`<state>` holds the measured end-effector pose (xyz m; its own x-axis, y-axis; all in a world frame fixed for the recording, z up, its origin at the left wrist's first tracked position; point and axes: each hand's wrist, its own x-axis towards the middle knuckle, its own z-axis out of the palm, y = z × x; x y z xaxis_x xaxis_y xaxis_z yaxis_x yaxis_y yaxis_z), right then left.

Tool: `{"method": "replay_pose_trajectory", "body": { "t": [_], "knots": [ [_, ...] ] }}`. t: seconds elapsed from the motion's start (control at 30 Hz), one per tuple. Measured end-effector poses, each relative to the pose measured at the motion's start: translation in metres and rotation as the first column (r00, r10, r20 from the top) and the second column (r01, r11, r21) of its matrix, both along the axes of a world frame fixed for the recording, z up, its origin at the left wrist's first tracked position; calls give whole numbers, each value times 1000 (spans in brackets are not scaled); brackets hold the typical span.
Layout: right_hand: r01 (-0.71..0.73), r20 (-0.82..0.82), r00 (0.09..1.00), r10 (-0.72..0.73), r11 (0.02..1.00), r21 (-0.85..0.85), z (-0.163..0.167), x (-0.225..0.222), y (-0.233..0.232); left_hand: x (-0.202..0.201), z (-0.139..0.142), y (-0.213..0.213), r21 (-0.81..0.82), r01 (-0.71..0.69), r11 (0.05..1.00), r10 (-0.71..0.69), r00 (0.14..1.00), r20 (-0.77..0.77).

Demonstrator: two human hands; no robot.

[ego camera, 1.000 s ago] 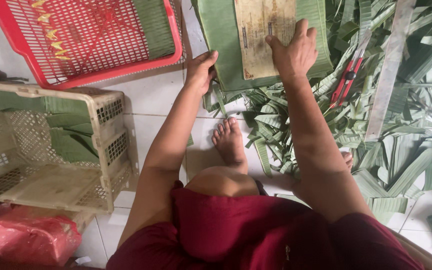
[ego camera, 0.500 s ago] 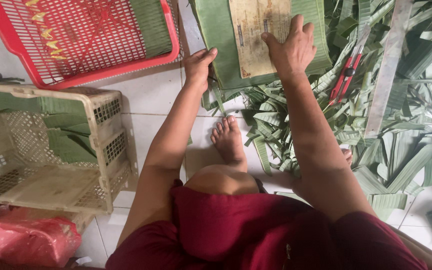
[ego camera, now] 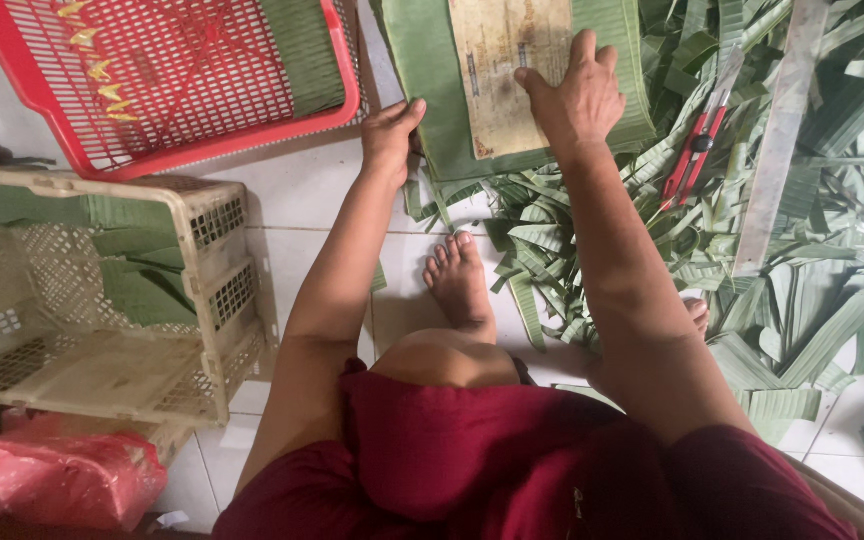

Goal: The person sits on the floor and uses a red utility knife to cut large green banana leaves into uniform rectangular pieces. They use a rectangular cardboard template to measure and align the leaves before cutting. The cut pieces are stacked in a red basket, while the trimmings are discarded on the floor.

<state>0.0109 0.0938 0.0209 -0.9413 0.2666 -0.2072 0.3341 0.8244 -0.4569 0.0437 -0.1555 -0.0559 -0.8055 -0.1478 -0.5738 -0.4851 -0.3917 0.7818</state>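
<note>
Countless green leaf strips [ego camera: 752, 300] litter white floor tiles [ego camera: 302, 190].

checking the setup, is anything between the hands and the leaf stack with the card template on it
Nothing visible. The right hand lies flat on the card template, and the left hand touches the left edge of the leaf stack. The red cutter lies off to the right.

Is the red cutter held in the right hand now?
No, the red cutter lies on the cut leaf strips, apart from the right hand, which presses flat on the brown template.
</note>
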Motion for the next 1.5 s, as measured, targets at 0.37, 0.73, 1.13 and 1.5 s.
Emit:
{"method": "replay_pose_trajectory", "body": {
  "t": [0.37,0.73,1.13,1.5],
  "knots": [
    [-6,-14,1000,6,1000,6,-10,-6,3,-12,10,-5,105,63,992,-77,988,135],
    [21,-6,1000,-21,1000,10,-8,-7,5,-9,10,34,-890,-63,452,-284,935,-211],
    [-215,-4,976,216,971,-107,-11,-14,81,-53,68,138,-864,464,-196,-728,522,445],
    [129,-222,969,-106,987,94,-42,104,201,-44,57,144,-867,466,-176,-711,549,439]
  ]
}}
